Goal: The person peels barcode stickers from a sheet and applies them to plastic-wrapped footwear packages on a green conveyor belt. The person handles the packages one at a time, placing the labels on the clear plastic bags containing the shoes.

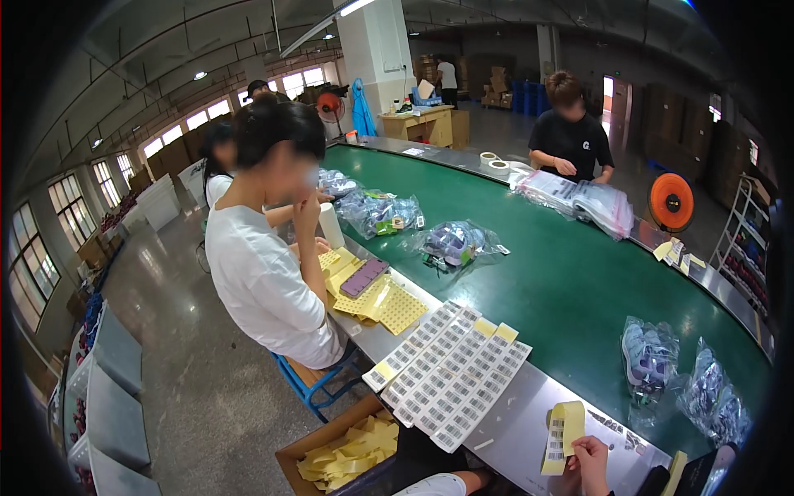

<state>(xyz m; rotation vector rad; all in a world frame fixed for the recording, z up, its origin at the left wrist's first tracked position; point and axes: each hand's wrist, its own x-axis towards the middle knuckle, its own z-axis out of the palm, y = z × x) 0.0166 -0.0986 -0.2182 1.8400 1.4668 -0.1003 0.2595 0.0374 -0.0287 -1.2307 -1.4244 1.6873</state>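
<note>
At the lower right, my right hand (590,463) has its fingers closed on the edge of a curled strip of labels (556,442), white printed faces on yellow backing. The strip rests over the metal table edge (517,413). My left forearm (475,479) shows at the bottom beside a white sleeve; the left hand itself is out of the picture. Left of the strip, several sheets of printed labels (451,368) lie overlapping, partly on the metal edge and partly on the green belt. A few have bare yellow patches.
Bagged shoes (649,355) lie on the green conveyor belt (529,273), with more bags farther left. Beside me sits a person in white (265,256) near yellow sticker sheets (401,310). A carton of yellow scraps (351,450) stands below. Another person (571,132) handles plastic bags opposite.
</note>
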